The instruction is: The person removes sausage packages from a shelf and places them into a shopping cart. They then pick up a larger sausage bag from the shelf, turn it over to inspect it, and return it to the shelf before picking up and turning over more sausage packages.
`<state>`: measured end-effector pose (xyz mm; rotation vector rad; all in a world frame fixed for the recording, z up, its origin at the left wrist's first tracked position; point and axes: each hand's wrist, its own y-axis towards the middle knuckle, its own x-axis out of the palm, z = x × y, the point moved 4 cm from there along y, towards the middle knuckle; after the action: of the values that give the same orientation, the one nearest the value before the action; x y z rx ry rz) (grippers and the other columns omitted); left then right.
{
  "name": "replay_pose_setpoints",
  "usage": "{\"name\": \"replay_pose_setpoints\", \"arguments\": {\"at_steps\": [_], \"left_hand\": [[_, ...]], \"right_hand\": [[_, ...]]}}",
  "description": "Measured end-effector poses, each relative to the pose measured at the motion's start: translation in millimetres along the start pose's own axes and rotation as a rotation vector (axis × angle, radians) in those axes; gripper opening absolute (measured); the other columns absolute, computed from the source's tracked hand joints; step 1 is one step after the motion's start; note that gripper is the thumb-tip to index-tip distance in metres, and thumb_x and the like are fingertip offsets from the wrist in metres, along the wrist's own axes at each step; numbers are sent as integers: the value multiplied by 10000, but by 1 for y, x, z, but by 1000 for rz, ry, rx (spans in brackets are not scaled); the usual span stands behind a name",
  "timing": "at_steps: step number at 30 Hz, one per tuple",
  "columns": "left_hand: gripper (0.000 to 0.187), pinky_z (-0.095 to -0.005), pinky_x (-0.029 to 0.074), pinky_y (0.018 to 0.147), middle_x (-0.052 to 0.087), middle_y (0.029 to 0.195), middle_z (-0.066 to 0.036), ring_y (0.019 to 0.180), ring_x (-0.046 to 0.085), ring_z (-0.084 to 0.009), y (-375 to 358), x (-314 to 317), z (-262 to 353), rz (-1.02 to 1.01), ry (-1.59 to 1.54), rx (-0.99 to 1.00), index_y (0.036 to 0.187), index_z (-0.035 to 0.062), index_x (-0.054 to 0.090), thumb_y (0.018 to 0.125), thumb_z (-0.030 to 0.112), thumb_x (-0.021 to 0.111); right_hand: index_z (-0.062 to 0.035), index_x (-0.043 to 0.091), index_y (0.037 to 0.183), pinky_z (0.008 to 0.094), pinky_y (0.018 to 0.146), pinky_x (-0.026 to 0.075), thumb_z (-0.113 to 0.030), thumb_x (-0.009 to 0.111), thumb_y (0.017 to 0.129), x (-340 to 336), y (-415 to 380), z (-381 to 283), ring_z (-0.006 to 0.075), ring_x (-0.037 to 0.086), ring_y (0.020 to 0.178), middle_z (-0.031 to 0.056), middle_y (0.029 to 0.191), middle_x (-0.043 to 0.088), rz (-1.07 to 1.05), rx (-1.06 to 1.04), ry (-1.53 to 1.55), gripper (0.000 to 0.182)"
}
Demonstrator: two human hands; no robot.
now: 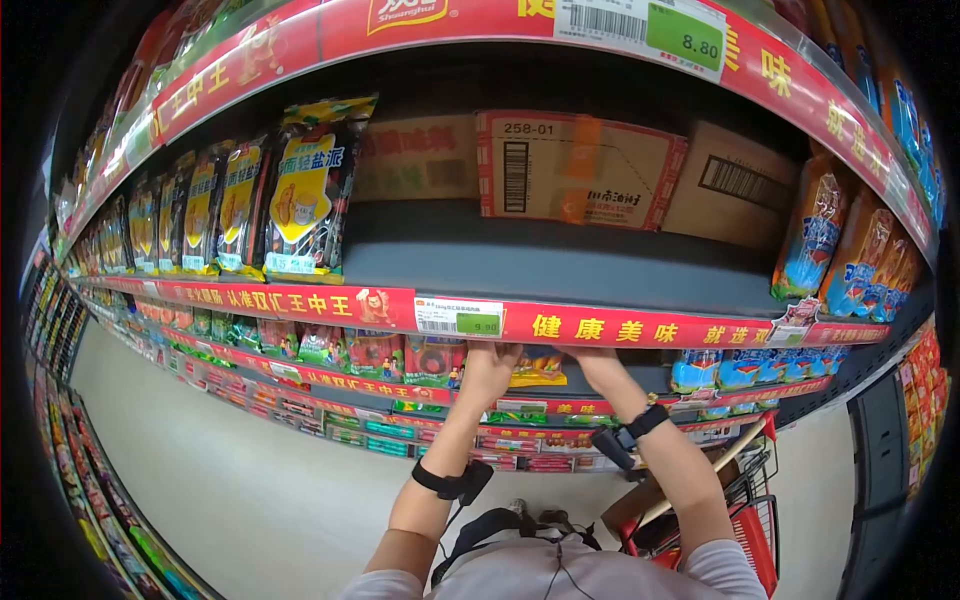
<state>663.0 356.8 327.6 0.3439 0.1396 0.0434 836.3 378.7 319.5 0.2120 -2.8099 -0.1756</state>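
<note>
Both forearms reach forward under the red shelf strip (640,328). My left hand (490,362) goes in beneath the price tag (460,318), its fingers hidden behind the strip. To the right, my right hand (596,364) enters the same lower shelf, its fingers also out of sight. Between the two hands shows a yellow-orange packet (538,368); I cannot tell whether either hand grips it. Red and green packets (434,360) stand just left of my left hand. Blue packets (697,370) stand farther right of my right hand.
The shelf above holds a row of yellow and black sausage packets (306,195), cardboard boxes (570,165) at the back and orange-blue packs (812,235). A shopping cart (752,530) stands at my lower right. Pale floor (220,450) lies to the left.
</note>
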Motion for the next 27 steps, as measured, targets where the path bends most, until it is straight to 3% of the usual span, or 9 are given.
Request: {"name": "replay_pose_setpoints", "arguments": {"at_steps": [2, 7, 10, 12, 16, 19, 22, 24, 27], "left_hand": [[221, -310, 413, 652, 535, 784, -81, 720, 505, -154, -4, -4, -5, 122, 322, 154, 990, -29, 506, 781, -35, 574], [295, -368, 406, 664, 497, 789, -131, 698, 468, -265, -13, 2, 5, 123, 366, 190, 1073, -19, 434, 795, -40, 531], [343, -378, 407, 704, 498, 858, -177, 759, 483, -319, -15, 6, 7, 158, 364, 206, 1112, -24, 395, 788, -54, 505], [367, -418, 404, 767, 509, 960, -215, 846, 502, -368, -14, 8, 1, 182, 351, 229, 1145, -40, 372, 796, -45, 485], [398, -448, 365, 866, 470, 1100, -253, 985, 470, -413, -15, 15, -2, 145, 400, 219, 1194, -54, 344, 813, -36, 457], [486, -462, 200, 1025, 256, 1317, -289, 1233, 228, -457, -23, 24, 9, 165, 420, 194, 1288, -60, 276, 819, -63, 407], [492, -476, 167, 1040, 238, 1346, -268, 1264, 198, -443, -42, 41, 10, 189, 605, 352, 1305, -48, 280, 830, -54, 408], [468, -482, 163, 1041, 257, 1353, -243, 1284, 198, -409, -55, 52, 21, 138, 540, 372, 1298, -31, 310, 845, -24, 424], [406, -455, 203, 1027, 310, 1332, -213, 1257, 275, -364, -82, 69, 35, 105, 419, 408, 1251, -13, 369, 862, 48, 467]], "right_hand": [[-29, 521, 1061, 296, 685, 491, -30, 597, 830, 8, 1, 9, 158, 554, 857, 58, 969, 553, 55, 59, -123, 242], [-11, 510, 979, 266, 514, 464, -97, 614, 829, 7, 12, 19, 139, 537, 610, 76, 795, 564, -33, 173, -288, 202], [-9, 448, 1062, 241, 422, 443, -204, 569, 871, 20, 2, 11, 194, 631, 734, 100, 875, 570, 39, 458, -220, 298], [-1, 397, 1129, 253, 411, 484, -221, 556, 876, 25, -2, 18, 248, 647, 735, 124, 914, 568, 42, 404, -219, 371], [6, 399, 1164, 280, 540, 521, -202, 586, 857, 36, -14, 16, 240, 623, 784, 109, 989, 552, 195, 309, -154, 416], [-97, 320, 1278, 300, 580, 538, -386, 539, 859, 37, -13, 23, 207, 570, 899, 100, 1139, 457, 61, 294, -228, 553], [-109, 334, 1265, 292, 551, 524, -381, 550, 857, 24, 0, 53, 180, 569, 856, 93, 1085, 476, 155, 69, -354, 536], [-86, 332, 1265, 262, 583, 501, -323, 541, 879, 20, -9, 42, 153, 557, 862, 93, 1099, 486, 156, 169, -378, 498], [-28, 343, 1265, 219, 774, 443, -187, 493, 916, 16, -28, 16, 128, 532, 940, 102, 1157, 507, 128, -74, -85, 412]]}}
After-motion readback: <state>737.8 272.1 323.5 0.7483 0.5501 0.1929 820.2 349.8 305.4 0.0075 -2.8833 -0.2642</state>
